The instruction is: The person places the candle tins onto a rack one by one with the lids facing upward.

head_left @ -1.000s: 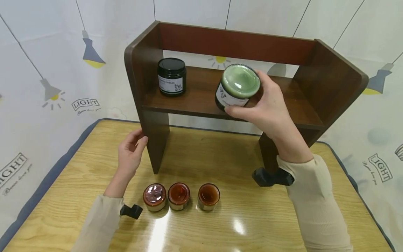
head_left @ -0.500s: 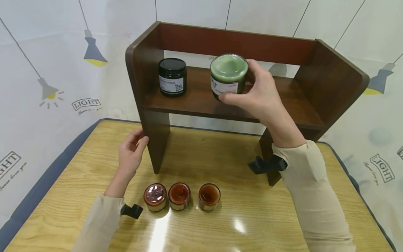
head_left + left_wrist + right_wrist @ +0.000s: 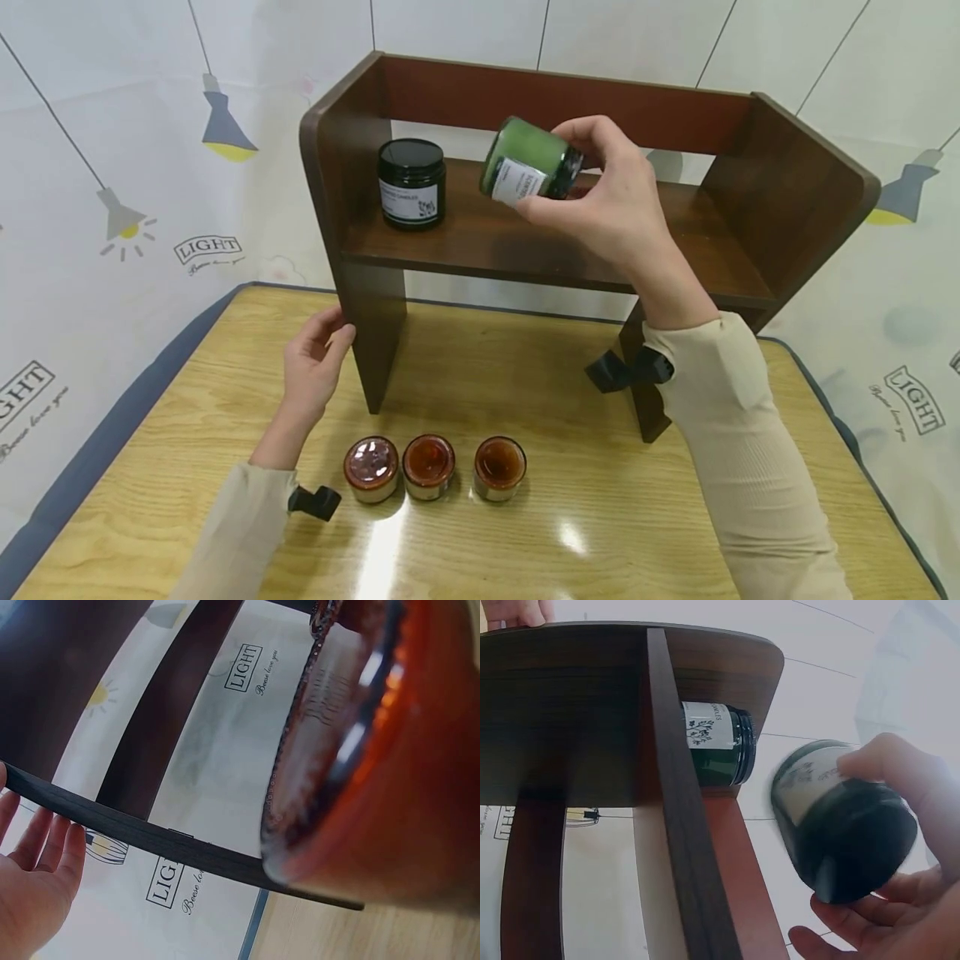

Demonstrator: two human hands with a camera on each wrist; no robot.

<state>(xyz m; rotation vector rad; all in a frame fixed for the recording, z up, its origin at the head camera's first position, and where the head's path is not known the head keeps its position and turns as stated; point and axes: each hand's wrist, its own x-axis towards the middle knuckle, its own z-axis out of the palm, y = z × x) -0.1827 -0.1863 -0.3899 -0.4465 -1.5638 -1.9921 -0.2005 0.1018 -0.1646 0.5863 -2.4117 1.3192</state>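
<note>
My right hand [image 3: 615, 187] holds a green glass candle jar [image 3: 521, 158] with a black lid and white label, above the dark wooden shelf [image 3: 472, 246]. The jar lies tilted on its side, its base turned to the left; my fingers and thumb go round the lid end. On the shelf's left part stands a dark candle jar [image 3: 411, 187] with a black lid, upright, label facing front. My left hand [image 3: 315, 362] rests its fingertips against the outer face of the shelf's left side panel [image 3: 135, 821], fingers nearly straight, thumb at the front edge.
Three amber glass jars stand in front of the shelf on the wooden table [image 3: 600, 500]: a left one [image 3: 371, 468], a middle one [image 3: 428, 467] and a right one [image 3: 499, 468] set slightly apart. A printed cloth [image 3: 150, 167] hangs behind and at both sides.
My right hand has moved left and up with the green candle jar and turned it, from base facing the head camera to lying sideways. The left hand keeps its place at the panel.
</note>
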